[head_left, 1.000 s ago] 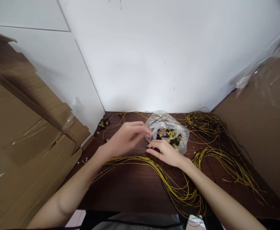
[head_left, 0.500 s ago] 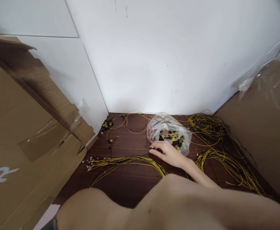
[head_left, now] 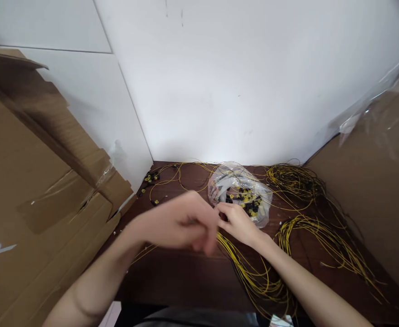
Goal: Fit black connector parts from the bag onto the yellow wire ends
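Observation:
My left hand (head_left: 181,222) hangs over the middle of the dark wooden surface, smeared by motion, its fingers bent downward. What it holds, if anything, does not show. My right hand (head_left: 238,223) is at the front edge of a clear plastic bag (head_left: 216,175), thumb and fingers pinched together beside my left hand. Whatever lies in that pinch is too hidden to make out. Inside the open bag are several small black and yellow connectors (head_left: 250,202). A bundle of yellow and black wires (head_left: 243,268) runs beneath both hands, partly covered by them.
A tangled wire coil (head_left: 295,179) sits at the back right, with another wire bundle (head_left: 329,236) in front of it. Loose connectors (head_left: 151,177) lie at the back left. Cardboard boxes (head_left: 42,195) flank both sides, and a white wall (head_left: 220,81) stands behind.
My left hand has come in from the lower left to meet the right hand. My right hand has shifted slightly right. The body part that covered the foreground has moved away.

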Motion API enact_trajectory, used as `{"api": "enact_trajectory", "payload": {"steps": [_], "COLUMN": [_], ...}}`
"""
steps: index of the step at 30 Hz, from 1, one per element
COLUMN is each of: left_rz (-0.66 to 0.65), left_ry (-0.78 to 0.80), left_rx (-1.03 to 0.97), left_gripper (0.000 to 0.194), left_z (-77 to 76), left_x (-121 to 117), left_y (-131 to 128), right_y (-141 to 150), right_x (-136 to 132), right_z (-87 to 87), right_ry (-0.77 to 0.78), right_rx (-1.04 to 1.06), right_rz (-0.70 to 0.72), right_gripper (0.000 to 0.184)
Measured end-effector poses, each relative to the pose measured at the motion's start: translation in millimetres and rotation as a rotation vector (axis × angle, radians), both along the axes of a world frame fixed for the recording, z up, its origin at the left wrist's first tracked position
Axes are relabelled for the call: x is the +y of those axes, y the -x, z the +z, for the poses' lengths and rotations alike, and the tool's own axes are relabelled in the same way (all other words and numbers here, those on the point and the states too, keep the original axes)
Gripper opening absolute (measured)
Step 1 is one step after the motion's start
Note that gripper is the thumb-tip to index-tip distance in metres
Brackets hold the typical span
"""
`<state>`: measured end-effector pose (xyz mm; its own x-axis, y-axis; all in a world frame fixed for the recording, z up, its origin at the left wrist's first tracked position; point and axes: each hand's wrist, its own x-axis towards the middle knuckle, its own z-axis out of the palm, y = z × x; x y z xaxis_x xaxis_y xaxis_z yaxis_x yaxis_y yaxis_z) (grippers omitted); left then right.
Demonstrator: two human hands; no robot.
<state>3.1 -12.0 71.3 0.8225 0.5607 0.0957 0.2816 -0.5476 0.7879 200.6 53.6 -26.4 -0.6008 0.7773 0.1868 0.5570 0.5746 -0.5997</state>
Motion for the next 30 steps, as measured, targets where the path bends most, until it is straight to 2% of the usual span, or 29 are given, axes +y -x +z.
{"api": "enact_trajectory", "payload": {"steps": [2,4,6,7,9,12,16,20,24,27,28,30], "left_rz": [0.323,0.697,0.881,0.908,0.844,0.751,0.758,0.808,0.913,0.913,0.909,0.907], "left_ry": [0.043,-0.037,-0.167,-0.261,-0.387,-0.491,-0.562,-0.613,-0.59,-0.546,-0.521,-0.449], "left_rx": [-0.077,-0.105,0.03,0.118,0.28,0.473,0.635,0.641,0.68,0.643,0.609,0.539], "left_gripper": [0.027,0.031,0.039,0.042,0.049,0.054,0.03,0.028,0.032,0.03,0.029,0.028], "left_z": [-4.2,-24.6,-51.5,-63.7,-81.4,-90.1,-85.6,-74.0,-55.5,-45.8,-44.6,-45.8], "left_x": [54.3,95.4,124.4,135.9,155.5,177.6,186.8,170.9,147.7,136.9,134.8,132.0], "left_y": [26.1,52.7,73.7,80.8,87.9,86.1,79.2,75.4,70.9,71.9,73.8,79.9], "right_y": [2.3,4.9,8.6,11.1,17.5,29.0,43.9,59.6,82.3,99.8,104.2,109.5], "right_x": [-0.6,0.9,4.3,6.4,10.4,15.8,26.8,47.1,71.2,89.1,94.8,105.0], "right_z": [0.2,0.1,0.2,0.7,3.6,13.9,33.7,44.3,37.8,26.6,22.9,16.6], "right_ry": [-0.01,-0.006,0.008,0.016,0.02,-0.011,-0.059,-0.152,-0.334,-0.369,-0.364,-0.347], "right_rx": [-0.001,0.004,-0.012,-0.031,-0.102,-0.23,-0.255,-0.06,0.048,-0.018,-0.055,-0.133], "right_rz": [-0.035,-0.07,-0.106,-0.114,-0.101,-0.034,0.016,0.032,0.09,0.187,0.201,0.22], "right_gripper": [0.016,0.014,0.013,0.014,0.015,0.019,0.021,0.02,0.051,0.067,0.065,0.043]}}
